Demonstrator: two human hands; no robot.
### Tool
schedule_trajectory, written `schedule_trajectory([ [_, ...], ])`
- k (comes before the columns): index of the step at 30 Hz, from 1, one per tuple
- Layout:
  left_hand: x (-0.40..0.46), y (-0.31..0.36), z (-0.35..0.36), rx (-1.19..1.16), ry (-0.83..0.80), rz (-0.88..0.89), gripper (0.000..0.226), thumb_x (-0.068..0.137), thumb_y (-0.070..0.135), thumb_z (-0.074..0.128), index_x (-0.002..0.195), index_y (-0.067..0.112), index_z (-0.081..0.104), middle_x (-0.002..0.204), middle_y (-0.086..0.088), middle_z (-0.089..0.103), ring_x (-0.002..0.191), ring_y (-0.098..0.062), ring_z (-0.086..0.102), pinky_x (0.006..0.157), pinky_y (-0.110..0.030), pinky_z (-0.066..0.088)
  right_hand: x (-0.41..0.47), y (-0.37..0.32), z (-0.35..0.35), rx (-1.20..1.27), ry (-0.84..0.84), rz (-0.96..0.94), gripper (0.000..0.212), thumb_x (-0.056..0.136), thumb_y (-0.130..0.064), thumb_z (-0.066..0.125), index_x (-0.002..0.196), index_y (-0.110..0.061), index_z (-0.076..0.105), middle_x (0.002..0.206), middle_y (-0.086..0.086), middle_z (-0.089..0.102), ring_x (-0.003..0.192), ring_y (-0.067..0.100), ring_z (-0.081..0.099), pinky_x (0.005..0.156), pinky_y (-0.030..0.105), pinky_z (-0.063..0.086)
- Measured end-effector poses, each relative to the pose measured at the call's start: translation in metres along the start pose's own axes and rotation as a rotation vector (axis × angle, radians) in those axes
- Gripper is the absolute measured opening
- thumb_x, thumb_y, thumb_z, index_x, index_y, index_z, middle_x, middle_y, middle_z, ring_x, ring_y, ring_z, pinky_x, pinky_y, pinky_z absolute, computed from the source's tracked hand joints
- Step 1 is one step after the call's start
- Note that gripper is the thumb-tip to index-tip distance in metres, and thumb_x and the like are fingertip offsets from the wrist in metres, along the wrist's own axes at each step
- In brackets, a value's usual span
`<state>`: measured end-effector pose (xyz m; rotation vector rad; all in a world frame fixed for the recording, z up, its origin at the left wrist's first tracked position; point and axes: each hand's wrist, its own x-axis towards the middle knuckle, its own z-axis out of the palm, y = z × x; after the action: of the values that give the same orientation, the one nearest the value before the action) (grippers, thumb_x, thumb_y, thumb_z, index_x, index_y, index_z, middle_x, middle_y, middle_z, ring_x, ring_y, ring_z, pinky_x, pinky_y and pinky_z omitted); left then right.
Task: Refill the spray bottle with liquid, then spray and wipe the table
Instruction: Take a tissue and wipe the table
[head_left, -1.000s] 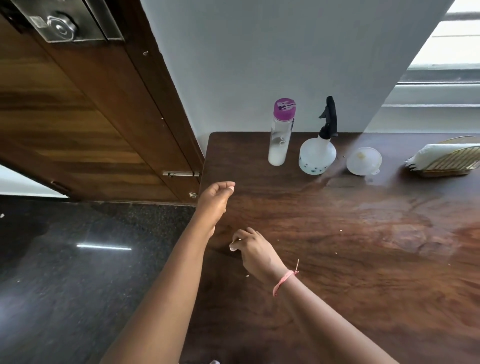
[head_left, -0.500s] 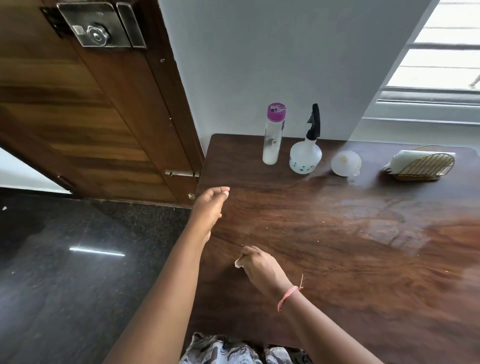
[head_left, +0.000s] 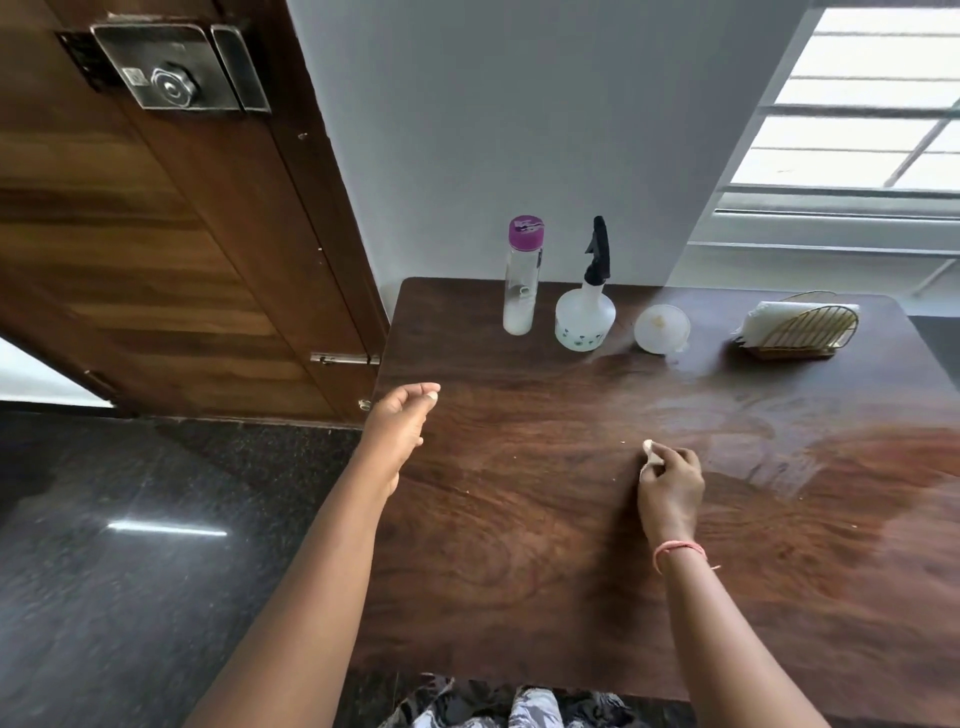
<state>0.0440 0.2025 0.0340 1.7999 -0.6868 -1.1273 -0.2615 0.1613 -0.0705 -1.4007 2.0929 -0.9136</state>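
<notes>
A round white spray bottle (head_left: 585, 317) with a black trigger head stands at the back of the dark wooden table (head_left: 519, 545). Left of it is a tall clear bottle (head_left: 521, 280) with a purple cap and some white liquid. A white funnel (head_left: 661, 328) lies to the right of the sprayer. My right hand (head_left: 670, 480) rests on the table's middle, pinching a small wad of white tissue (head_left: 648, 450). My left hand (head_left: 402, 421) hovers at the table's left edge, fingers curled loosely, holding nothing. Wet streaks shine on the right part of the table.
A gold wire holder (head_left: 802, 330) with white napkins sits at the back right. A wooden door (head_left: 156, 249) with a metal lock stands left of the table, above a dark polished floor (head_left: 130, 571). A window (head_left: 857, 104) is at the upper right.
My right hand with the tissue has slid to the right across the table. My left hand has stayed at the left edge. The view has pulled back and tilted up.
</notes>
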Motion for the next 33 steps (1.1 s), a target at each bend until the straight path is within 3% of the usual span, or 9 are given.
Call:
schedule_trajectory([
  [3,0.004,0.004,-0.007,-0.012,0.009,0.009,0.012,0.094,0.03,0.057,0.1,0.031,0.067,0.102,0.017,0.063,0.095,0.0,0.056,0.076,-0.025,0.048,0.003,-0.009,0.008,-0.089,-0.034,-0.061,0.03,0.081,0.012,0.056,0.107,0.006,0.07,0.108,0.026,0.062,0.1,0.044,0.056,0.092,0.039,0.042],
  [10,0.009,0.002,-0.025,-0.021,0.055,-0.003,0.011,0.094,0.029,0.057,0.097,0.032,0.068,0.099,0.017,0.064,0.093,0.002,0.056,0.071,-0.023,0.046,-0.028,-0.059,0.055,-0.17,-0.299,-0.304,0.035,0.088,0.005,0.051,0.117,-0.004,0.069,0.124,0.01,0.062,0.118,0.028,0.052,0.101,0.032,0.042],
  [16,0.007,-0.005,-0.024,-0.017,0.076,-0.034,0.011,0.094,0.029,0.057,0.095,0.032,0.067,0.098,0.019,0.062,0.092,0.002,0.055,0.067,-0.023,0.045,-0.105,-0.086,0.095,-0.232,-0.581,-0.684,0.024,0.091,-0.007,0.051,0.105,-0.01,0.07,0.111,0.002,0.062,0.105,0.024,0.052,0.085,0.037,0.05],
  [20,0.002,-0.007,-0.017,-0.004,0.058,-0.032,0.013,0.093,0.029,0.057,0.099,0.032,0.068,0.102,0.019,0.063,0.093,0.001,0.056,0.068,-0.023,0.045,-0.12,-0.082,0.094,-0.217,-0.679,-0.857,0.033,0.086,0.001,0.052,0.104,-0.015,0.074,0.106,-0.003,0.067,0.101,0.02,0.054,0.082,0.033,0.05],
  [24,-0.001,-0.005,-0.011,0.005,0.051,-0.037,0.011,0.093,0.03,0.057,0.095,0.033,0.067,0.1,0.02,0.062,0.093,0.001,0.055,0.067,-0.023,0.045,-0.088,-0.075,0.074,-0.265,-0.575,-0.801,0.032,0.075,0.003,0.059,0.09,-0.019,0.078,0.095,-0.003,0.072,0.094,0.023,0.059,0.087,0.033,0.045],
  [27,-0.002,-0.006,-0.007,0.008,0.034,-0.034,0.011,0.092,0.029,0.058,0.093,0.034,0.067,0.102,0.018,0.063,0.094,0.002,0.056,0.069,-0.024,0.046,-0.053,-0.057,0.049,-0.241,-0.36,-0.554,0.031,0.067,0.01,0.062,0.081,-0.012,0.079,0.087,0.005,0.073,0.089,0.031,0.059,0.082,0.039,0.046],
  [30,-0.003,-0.008,-0.001,0.025,0.019,-0.023,0.011,0.092,0.03,0.058,0.095,0.034,0.068,0.102,0.018,0.063,0.095,0.001,0.056,0.072,-0.025,0.048,-0.022,-0.025,0.018,-0.201,-0.159,-0.291,0.027,0.068,0.014,0.061,0.08,-0.004,0.078,0.087,0.013,0.072,0.089,0.037,0.058,0.079,0.037,0.046],
  [33,-0.004,-0.011,0.009,0.036,0.003,-0.023,0.011,0.093,0.031,0.058,0.097,0.032,0.068,0.1,0.019,0.062,0.093,0.001,0.056,0.072,-0.024,0.048,-0.013,-0.004,-0.001,-0.199,-0.086,-0.167,0.03,0.074,0.016,0.056,0.088,-0.002,0.076,0.096,0.012,0.07,0.097,0.035,0.055,0.081,0.034,0.046],
])
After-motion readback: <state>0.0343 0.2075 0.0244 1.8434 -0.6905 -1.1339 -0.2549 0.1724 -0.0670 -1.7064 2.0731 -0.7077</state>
